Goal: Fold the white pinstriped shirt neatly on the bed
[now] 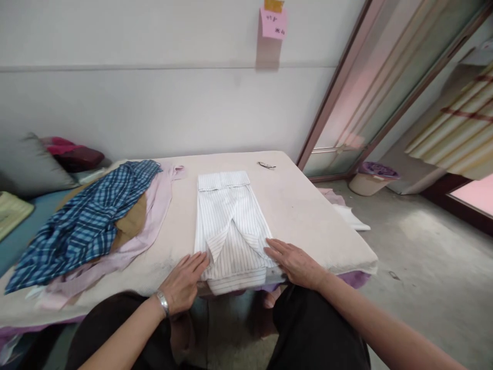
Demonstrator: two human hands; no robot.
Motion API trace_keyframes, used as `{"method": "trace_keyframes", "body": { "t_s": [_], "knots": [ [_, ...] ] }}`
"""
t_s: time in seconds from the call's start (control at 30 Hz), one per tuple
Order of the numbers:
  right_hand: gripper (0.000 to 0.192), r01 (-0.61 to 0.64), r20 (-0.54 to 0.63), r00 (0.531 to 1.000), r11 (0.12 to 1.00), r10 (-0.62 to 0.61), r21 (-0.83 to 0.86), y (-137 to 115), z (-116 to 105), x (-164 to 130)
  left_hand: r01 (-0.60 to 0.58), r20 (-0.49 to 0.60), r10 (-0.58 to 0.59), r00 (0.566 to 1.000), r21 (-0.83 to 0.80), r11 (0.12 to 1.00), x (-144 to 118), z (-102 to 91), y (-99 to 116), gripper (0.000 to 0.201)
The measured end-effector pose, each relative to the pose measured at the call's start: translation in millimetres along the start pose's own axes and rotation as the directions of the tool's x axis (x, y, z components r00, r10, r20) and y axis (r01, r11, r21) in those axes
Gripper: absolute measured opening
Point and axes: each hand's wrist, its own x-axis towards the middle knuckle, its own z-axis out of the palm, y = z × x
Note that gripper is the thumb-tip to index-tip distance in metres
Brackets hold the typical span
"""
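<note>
striped garment [233, 223]; illegibly handwritten pink note [273, 24]

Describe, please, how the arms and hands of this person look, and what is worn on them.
The left arm and right arm show no sleeves within the picture. The left hand has a shiny, silver-coloured bracelet at its wrist; the right hand has none. Neither hand wears a glove.

Cream-covered bed [311, 226] with clothes
Around the striped white shirt [219, 210]: heaped garments [92, 216] at nine o'clock, a small dark item [266, 165] at one o'clock.
</note>
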Motion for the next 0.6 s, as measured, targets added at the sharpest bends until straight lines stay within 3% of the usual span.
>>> {"method": "trace_keyframes", "body": {
  "t_s": [0.13, 0.23, 0.33, 0.43, 0.5, 0.6],
  "knots": [
    [0.053, 0.014, 0.035, 0.999, 0.999, -0.013, -0.042, -5, -1, 8, 0.04, 0.042, -0.041, 0.998, 0.009, 0.999, -5, 2.3, 8, 0.087],
    [0.065, -0.017, 0.009, 1.0, 0.999, 0.017, 0.03, -1, 0, 8, 0.059, 0.024, -0.058, 0.998, -0.011, 0.998, -6, 5.1, 8, 0.078],
    [0.069, -0.127, -0.051, 0.989, 0.972, 0.14, 0.196, 0, 0, 3, 0.069, -0.007, -0.069, 0.998, -0.039, 0.997, -6, 11.0, 6, 0.074],
    [0.048, -0.229, -0.111, 0.954, 0.918, 0.277, 0.323, -8, -2, 6, 0.048, -0.06, -0.052, 0.997, -0.066, 0.997, -9, 18.2, 4, 0.076],
    [0.03, -0.269, -0.135, 0.938, 0.917, 0.318, 0.293, -18, -2, 14, 0.03, -0.104, -0.039, 0.994, -0.086, 0.996, -13, 21.7, 3, 0.077],
    [0.024, -0.29, -0.147, 0.942, 0.952, 0.302, 0.101, -35, 3, 33, 0.013, -0.156, -0.029, 0.987, -0.098, 0.995, -21, 24.0, 2, 0.08]
  ]
}}
